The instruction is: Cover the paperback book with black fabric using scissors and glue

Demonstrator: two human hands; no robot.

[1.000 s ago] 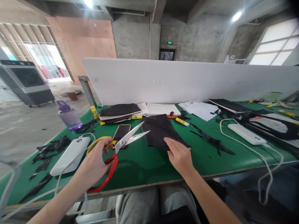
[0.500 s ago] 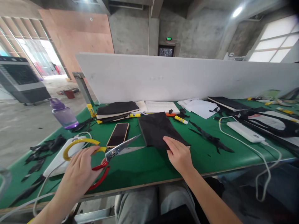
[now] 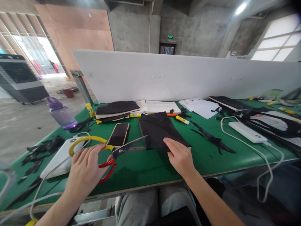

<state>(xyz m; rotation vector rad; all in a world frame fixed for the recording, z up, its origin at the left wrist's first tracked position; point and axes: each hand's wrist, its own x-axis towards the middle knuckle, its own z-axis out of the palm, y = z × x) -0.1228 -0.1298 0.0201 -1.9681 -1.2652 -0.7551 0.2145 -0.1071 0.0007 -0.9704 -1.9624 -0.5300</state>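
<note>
Scissors (image 3: pixel 121 151) with one yellow and one red handle are in my left hand (image 3: pixel 86 168), its fingers wrapped through the handles. Their blades are parted and point right, the tips at the left edge of a folded piece of black cloth (image 3: pixel 156 130). My right hand (image 3: pixel 180 155) pinches the near edge of that cloth between thumb and fingers. Behind the scissors a phone (image 3: pixel 118 135) lies face up on the green table (image 3: pixel 131 175).
A purple bottle (image 3: pixel 61 113) and a white power bank (image 3: pixel 62 158) with cable are on the left. Glue sticks (image 3: pixel 182 119), a black-covered notebook (image 3: pixel 117 107) and papers (image 3: pixel 201 107) lie behind. Black scraps (image 3: pixel 213 138) and another white power bank (image 3: pixel 246 132) are on the right.
My left hand has brought the scissors to the right, so their blades now reach the cloth's left edge. My right hand and the cloth have hardly moved.
</note>
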